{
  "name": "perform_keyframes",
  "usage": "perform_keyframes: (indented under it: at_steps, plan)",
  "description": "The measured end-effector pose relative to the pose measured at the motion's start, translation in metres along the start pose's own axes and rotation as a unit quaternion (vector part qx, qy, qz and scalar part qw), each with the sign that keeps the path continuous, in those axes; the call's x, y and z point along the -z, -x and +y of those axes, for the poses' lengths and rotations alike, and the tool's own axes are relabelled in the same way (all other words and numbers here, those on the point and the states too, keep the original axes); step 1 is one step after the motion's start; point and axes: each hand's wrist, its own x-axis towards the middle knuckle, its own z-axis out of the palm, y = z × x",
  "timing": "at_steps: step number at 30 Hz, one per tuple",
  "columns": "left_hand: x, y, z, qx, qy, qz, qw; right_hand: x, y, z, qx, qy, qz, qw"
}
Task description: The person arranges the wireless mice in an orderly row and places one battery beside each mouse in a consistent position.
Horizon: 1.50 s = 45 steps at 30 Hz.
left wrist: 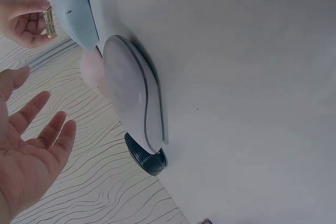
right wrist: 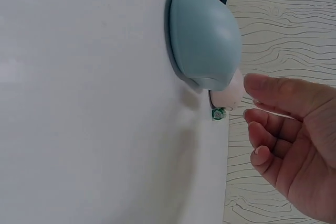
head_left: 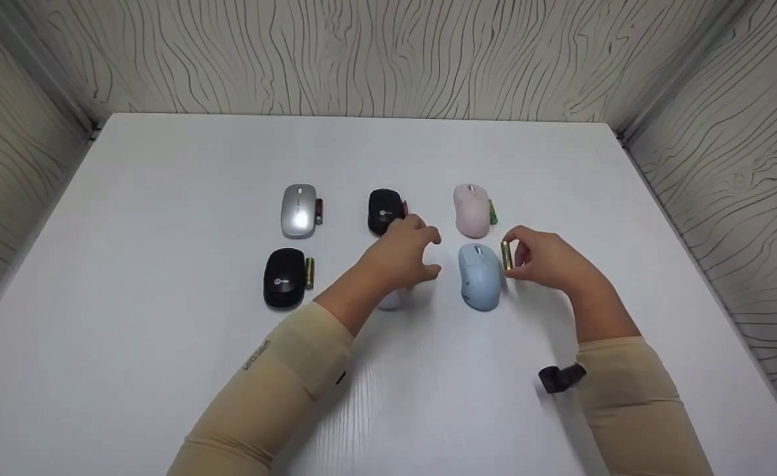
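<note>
My right hand (head_left: 550,261) pinches a gold battery (head_left: 507,255) upright between thumb and fingers, just right of the light blue mouse (head_left: 480,281). The left wrist view shows that battery (left wrist: 50,22) in the fingertips; in the right wrist view it cannot be seen. My left hand (head_left: 398,254) hovers with fingers and thumb spread apart, holding nothing. Beneath it lies a pale lavender-grey mouse (head_left: 391,302), mostly covered by the hand in the head view but plain in the left wrist view. A black mouse (head_left: 383,209) lies just beyond my left fingers.
On the white table (head_left: 130,264), a silver mouse (head_left: 298,215) has a dark battery (head_left: 319,211) beside it. Another black mouse (head_left: 284,281) lies next to a gold-green battery (head_left: 309,273). A pink mouse (head_left: 472,213) has a green battery (head_left: 493,213) alongside. Wood-patterned panels (head_left: 362,59) stand around the table.
</note>
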Motion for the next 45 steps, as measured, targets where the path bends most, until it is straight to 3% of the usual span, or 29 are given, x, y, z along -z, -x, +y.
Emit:
perform_keyframes:
  at_steps: [10,16,45]
  plan:
    - [0.000,0.003,-0.003,0.011,-0.001,-0.004,0.9999,-0.014,-0.009,0.005,-0.027,0.001,-0.036,0.9990]
    - [-0.001,0.005,-0.004,0.015,0.002,-0.003,0.9999,-0.020,-0.010,0.007,-0.032,0.008,-0.038,0.9987]
    - [0.005,0.010,-0.017,0.009,-0.004,0.004,0.9999,-0.017,-0.006,0.011,-0.035,-0.001,-0.059,0.9977]
